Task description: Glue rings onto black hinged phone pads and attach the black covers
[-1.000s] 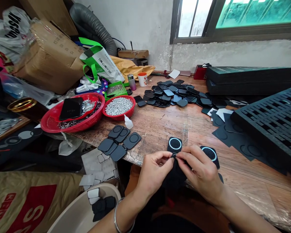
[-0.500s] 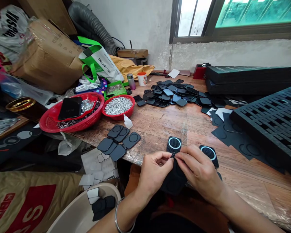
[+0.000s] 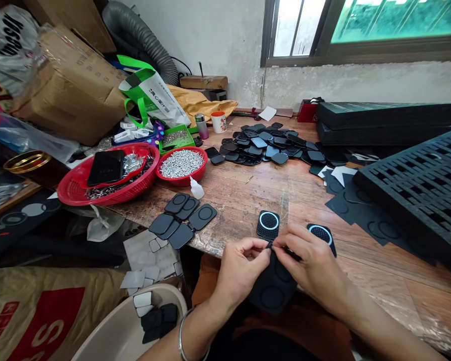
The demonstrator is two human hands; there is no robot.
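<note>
Black sheet [image 3: 272,296], faint rings on it, hanging from our fingertips just off the edge of the bench [image 3: 244,193]. Our left hand [image 3: 242,265] has thumb and finger pinched together on its top edge, and our right hand [image 3: 312,261] looks pinched there too, right beside it. We can't make out what's between the tips, too small. Guessing we're gripping with just the tips because it's fiddly and thin, and letting the rest dangle so it's out of the way.

One pad [image 3: 268,223] with a pale blue ring sits right past our fingers, another pad [image 3: 322,236] off by the right hand, so both are easy to reach. The big pile [image 3: 259,144] is shoved toward the back, probably to keep elbow room. Bottle [image 3: 196,189] stands near the red bowl [image 3: 200,174], nozzle up, likely against drips.
</note>
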